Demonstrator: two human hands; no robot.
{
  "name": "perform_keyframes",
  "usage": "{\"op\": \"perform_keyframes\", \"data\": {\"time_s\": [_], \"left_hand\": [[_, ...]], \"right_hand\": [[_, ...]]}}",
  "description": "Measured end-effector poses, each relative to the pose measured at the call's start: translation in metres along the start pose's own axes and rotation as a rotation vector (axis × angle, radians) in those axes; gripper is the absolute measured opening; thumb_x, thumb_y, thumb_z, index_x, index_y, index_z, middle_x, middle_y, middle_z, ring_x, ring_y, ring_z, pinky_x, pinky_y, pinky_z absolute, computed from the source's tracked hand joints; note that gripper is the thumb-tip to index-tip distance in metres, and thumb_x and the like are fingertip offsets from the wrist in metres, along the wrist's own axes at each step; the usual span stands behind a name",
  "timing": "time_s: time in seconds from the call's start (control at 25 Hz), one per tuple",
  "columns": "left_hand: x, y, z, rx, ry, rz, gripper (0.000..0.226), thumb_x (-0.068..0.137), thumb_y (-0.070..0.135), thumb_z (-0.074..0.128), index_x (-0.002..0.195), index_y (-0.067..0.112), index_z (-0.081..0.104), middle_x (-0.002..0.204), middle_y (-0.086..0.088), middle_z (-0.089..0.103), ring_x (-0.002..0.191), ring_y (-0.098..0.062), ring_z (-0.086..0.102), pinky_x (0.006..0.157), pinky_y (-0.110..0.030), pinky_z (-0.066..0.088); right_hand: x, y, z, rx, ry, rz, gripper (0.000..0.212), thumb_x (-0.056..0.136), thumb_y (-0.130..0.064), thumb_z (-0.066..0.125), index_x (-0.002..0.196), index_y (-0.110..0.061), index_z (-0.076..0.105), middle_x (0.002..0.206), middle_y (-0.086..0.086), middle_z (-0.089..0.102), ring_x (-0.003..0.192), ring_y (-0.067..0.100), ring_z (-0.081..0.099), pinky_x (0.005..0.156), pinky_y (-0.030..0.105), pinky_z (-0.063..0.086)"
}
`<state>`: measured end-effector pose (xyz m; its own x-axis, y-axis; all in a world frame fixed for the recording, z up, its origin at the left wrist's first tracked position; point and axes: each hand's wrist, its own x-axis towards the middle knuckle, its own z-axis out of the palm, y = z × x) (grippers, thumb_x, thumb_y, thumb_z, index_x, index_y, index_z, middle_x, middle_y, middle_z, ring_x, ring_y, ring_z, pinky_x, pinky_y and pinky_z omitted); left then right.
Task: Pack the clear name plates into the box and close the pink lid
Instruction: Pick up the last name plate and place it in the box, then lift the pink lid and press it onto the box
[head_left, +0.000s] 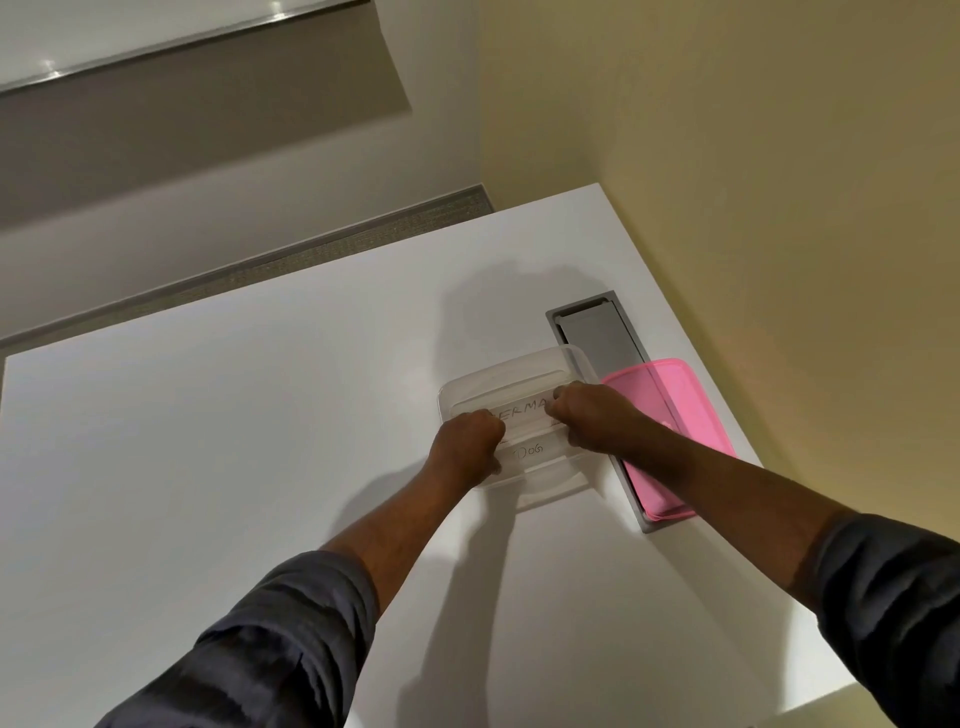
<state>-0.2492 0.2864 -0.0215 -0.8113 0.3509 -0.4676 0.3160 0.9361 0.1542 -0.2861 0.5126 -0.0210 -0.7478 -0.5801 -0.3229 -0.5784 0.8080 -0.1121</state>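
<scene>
Plate (521, 413) — clear plastic — pinched; box (501, 373) rectangular.

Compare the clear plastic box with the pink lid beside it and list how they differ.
The clear plastic box is colourless and see-through; the pink plastic lid is tinted. The box sits on the white table; the lid lies to its right, partly over a grey metal hatch. The left hand and right hand hold a clear name plate at the box; neither grips the lid. Both are rounded rectangles.
</scene>
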Motion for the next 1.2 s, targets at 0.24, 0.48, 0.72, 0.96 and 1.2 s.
{"op": "perform_keyframes", "data": {"time_s": [0.24,0.48,0.72,0.96,1.2], "left_hand": [[-0.016,0.034,-0.016,-0.512,0.482,-0.125,0.022,0.098,0.021,0.076,0.119,0.013,0.079,0.110,-0.006,0.077,0.101,-0.026,0.072,0.085,-0.041,0.060],[-0.020,0.121,-0.016,-1.036,0.455,-0.079,0.017,0.099,0.017,0.071,0.109,0.020,0.084,0.099,0.006,0.084,0.088,-0.008,0.077,0.084,-0.027,0.064],[-0.011,0.183,0.025,-1.325,-0.049,-0.314,0.022,0.096,0.012,0.070,0.116,0.018,0.078,0.112,0.002,0.076,0.103,-0.021,0.073,0.102,-0.047,0.063],[-0.001,0.202,0.044,-1.267,-0.107,-0.408,0.021,0.093,0.000,0.061,0.107,0.001,0.077,0.101,-0.013,0.076,0.086,-0.021,0.062,0.075,-0.033,0.050],[0.003,0.207,0.048,-1.296,-0.122,-0.401,0.010,0.093,-0.001,0.061,0.097,0.000,0.070,0.091,-0.012,0.059,0.087,-0.022,0.054,0.080,-0.038,0.044]], "right_hand": [[-0.039,0.008,-0.024,0.461,0.301,0.181,0.033,0.092,-0.016,0.080,0.123,-0.008,0.076,0.115,0.010,0.079,0.102,0.022,0.075,0.093,0.034,0.059],[-0.106,0.052,-0.014,0.575,0.448,0.491,0.017,0.094,-0.026,0.078,0.097,-0.010,0.080,0.090,0.006,0.081,0.078,0.023,0.075,0.078,0.041,0.063],[-0.156,0.096,0.036,0.612,0.284,0.832,0.042,0.090,-0.025,0.082,0.127,-0.008,0.074,0.123,0.012,0.076,0.105,0.029,0.072,0.095,0.040,0.058],[-0.173,0.103,0.066,0.623,0.138,0.916,0.055,0.090,-0.021,0.080,0.137,0.001,0.061,0.131,0.024,0.069,0.116,0.040,0.068,0.091,0.042,0.055],[-0.183,0.106,0.076,0.692,0.207,0.878,0.055,0.088,-0.017,0.080,0.136,0.003,0.062,0.127,0.025,0.072,0.113,0.040,0.070,0.093,0.042,0.056]]}}
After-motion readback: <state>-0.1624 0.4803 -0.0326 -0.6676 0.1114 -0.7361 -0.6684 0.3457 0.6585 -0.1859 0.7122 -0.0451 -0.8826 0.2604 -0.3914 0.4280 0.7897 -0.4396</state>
